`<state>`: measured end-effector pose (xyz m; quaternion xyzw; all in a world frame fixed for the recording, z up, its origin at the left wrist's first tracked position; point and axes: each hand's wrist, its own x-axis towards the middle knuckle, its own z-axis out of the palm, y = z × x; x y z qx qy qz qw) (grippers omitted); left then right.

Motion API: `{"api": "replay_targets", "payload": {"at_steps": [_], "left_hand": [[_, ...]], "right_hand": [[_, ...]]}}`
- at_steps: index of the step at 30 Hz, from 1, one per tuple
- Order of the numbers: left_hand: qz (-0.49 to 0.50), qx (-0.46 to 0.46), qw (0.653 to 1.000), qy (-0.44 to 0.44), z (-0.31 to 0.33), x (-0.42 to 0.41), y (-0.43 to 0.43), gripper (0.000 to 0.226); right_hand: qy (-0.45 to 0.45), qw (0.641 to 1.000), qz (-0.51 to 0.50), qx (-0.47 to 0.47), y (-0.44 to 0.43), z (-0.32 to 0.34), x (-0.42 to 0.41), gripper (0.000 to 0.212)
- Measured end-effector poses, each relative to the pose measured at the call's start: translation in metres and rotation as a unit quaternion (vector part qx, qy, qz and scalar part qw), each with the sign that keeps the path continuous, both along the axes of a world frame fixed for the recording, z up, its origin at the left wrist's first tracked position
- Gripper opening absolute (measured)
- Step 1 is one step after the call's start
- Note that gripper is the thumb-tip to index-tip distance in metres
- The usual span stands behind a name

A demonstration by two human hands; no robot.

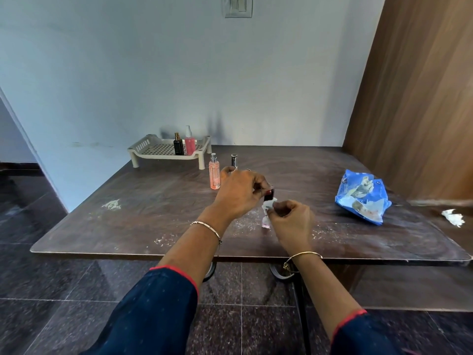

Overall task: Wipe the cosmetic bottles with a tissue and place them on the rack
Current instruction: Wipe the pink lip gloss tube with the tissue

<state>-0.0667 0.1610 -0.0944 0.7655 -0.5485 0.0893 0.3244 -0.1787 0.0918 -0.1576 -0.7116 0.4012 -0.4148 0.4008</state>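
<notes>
The left hand point(240, 193) pinches a small bottle point(268, 196) by its dark top, near the middle of the table point(153, 208). The right hand point(291, 219) pinches a tissue point(266, 208) against the bottle's side. Best to turn the bottle slowly inside the tissue and cover every side before carrying it to the rack point(153, 149) at far left.

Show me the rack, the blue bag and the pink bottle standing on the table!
rack point(156, 149): head view, its holed floor.
blue bag point(363, 196): head view, its middle.
pink bottle point(214, 175): head view, its body.
</notes>
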Motion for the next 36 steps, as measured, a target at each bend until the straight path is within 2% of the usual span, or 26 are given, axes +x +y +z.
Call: {"api": "replay_targets", "payload": {"at_steps": [4,7,10,15,17,23,27,29,31,34,36], "left_hand": [[0.002,0.012,1.0,-0.014,0.001,0.0,0.0,0.008],[0.008,0.016,0.999,-0.029,0.002,-0.001,0.0,0.008],[0.012,0.022,0.999,-0.035,0.004,-0.002,0.001,0.007],[0.014,0.02,0.999,-0.042,0.004,-0.002,0.0,0.007],[0.013,0.019,0.999,-0.044,0.004,-0.003,-0.001,0.007],[0.012,0.028,0.999,-0.043,0.008,-0.002,0.002,0.012],[0.014,0.027,0.999,-0.036,0.01,-0.005,0.002,0.025],[0.006,0.028,1.0,0.0,0.009,-0.005,0.0,0.016],[-0.03,0.01,0.996,0.085,0.006,-0.004,-0.002,0.005],[-0.068,-0.034,0.966,0.247,0.0,-0.002,0.002,0.009],[-0.077,-0.056,0.948,0.302,-0.004,-0.002,0.007,0.014]], "right_hand": [[0.162,0.986,0.013,-0.02,0.001,-0.009,-0.012,0.01],[0.214,0.976,-0.003,-0.048,0.003,-0.009,-0.011,0.012],[0.206,0.977,-0.001,-0.049,0.003,-0.003,-0.012,0.018],[0.123,0.991,-0.033,-0.051,0.006,0.009,-0.011,0.021],[0.115,0.99,-0.05,-0.056,0.009,0.01,-0.01,0.024],[0.224,0.972,-0.012,-0.076,0.003,-0.005,-0.01,0.024],[0.236,0.968,0.007,-0.088,0.004,-0.009,-0.014,0.019],[0.223,0.971,0.031,-0.078,0.005,-0.009,-0.018,0.017],[0.195,0.978,0.048,-0.058,0.005,-0.008,-0.023,0.011],[0.119,0.991,0.043,-0.047,0.004,-0.005,-0.03,0.006],[0.054,0.997,0.04,-0.027,0.003,-0.004,-0.032,0.005]]}}
